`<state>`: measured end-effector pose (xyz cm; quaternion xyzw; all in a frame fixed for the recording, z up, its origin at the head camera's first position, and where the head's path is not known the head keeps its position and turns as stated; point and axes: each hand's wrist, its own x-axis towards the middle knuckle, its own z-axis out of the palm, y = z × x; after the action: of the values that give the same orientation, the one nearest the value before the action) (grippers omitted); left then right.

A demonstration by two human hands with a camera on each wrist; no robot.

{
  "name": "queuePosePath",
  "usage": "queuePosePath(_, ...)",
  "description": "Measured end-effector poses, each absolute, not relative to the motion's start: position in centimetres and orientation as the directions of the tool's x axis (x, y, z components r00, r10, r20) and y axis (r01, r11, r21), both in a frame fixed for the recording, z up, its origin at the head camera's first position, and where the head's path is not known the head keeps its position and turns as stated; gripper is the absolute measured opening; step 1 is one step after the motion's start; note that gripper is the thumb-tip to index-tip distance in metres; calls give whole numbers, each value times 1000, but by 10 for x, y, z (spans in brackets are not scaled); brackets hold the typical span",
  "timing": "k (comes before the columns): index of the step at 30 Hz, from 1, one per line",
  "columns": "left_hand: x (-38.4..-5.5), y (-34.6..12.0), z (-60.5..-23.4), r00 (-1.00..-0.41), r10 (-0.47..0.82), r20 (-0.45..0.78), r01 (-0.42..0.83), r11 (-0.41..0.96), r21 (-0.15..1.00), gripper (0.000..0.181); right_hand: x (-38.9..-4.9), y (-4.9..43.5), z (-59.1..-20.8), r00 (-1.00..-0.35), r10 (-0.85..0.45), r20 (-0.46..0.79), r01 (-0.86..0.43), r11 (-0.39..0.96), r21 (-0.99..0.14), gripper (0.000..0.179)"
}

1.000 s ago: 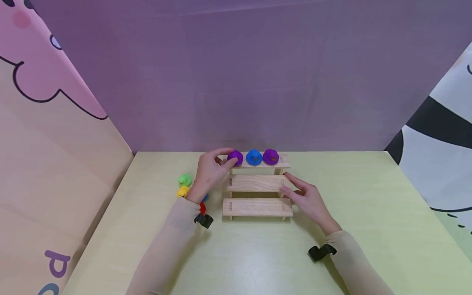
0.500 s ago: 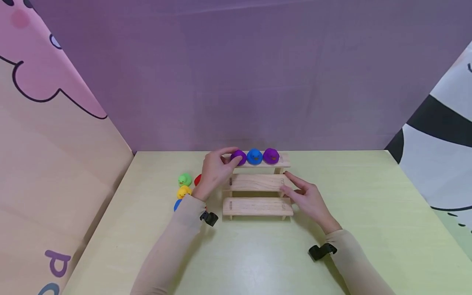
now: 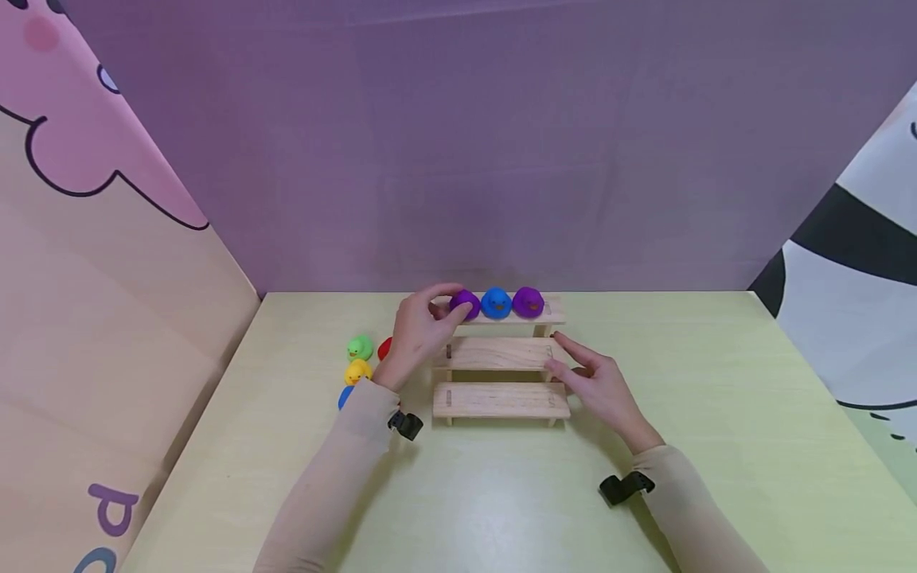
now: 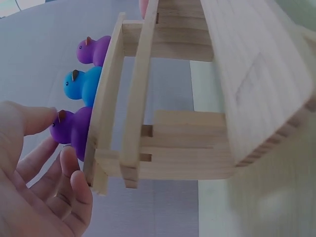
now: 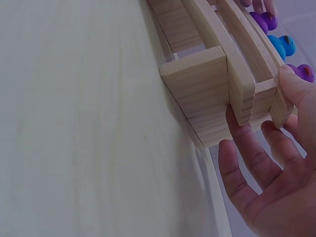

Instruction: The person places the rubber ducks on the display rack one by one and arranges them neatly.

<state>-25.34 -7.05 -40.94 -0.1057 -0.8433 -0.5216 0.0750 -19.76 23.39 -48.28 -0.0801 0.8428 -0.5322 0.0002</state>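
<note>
Steadying the wooden stand (image 3: 501, 400) is probably why the right hand (image 3: 600, 390) sits at its 3 o'clock; left hand (image 3: 415, 338) is at 11, likely lining up the purple duck (image 3: 466, 305) on the top tier (image 3: 554, 310), next to blue duck (image 3: 497, 303) at 12 and second purple duck (image 3: 528, 302) at 1. Left thumb and finger pinch the purple duck, others loosely bent. Right thumb and fingers, moderately spread, grip the stand's end. Green duck (image 3: 360, 348), yellow duck (image 3: 358, 372): 9 o'clock, untouched.

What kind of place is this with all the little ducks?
Probably an indoor play corner: three toy ducks line a stepped wooden stand, a purple backdrop rises behind the table, and a pink cartoon picture is on the left.
</note>
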Motion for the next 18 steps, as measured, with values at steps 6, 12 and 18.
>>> queuePosePath(6,-250,-75,-415,-952,98,290,305,403,863,35,-196,233,-482,-987,-134,83,-132,415,-900,62)
queuePosePath(12,-243,-82,-415,-941,62,332,329,391,859,33,-195,233,-481,-987,-136,83,-134,425,-895,62)
queuePosePath(18,-237,-90,-417,-934,88,346,350,414,840,27,-195,233,-480,-988,-129,80,-128,428,-895,63)
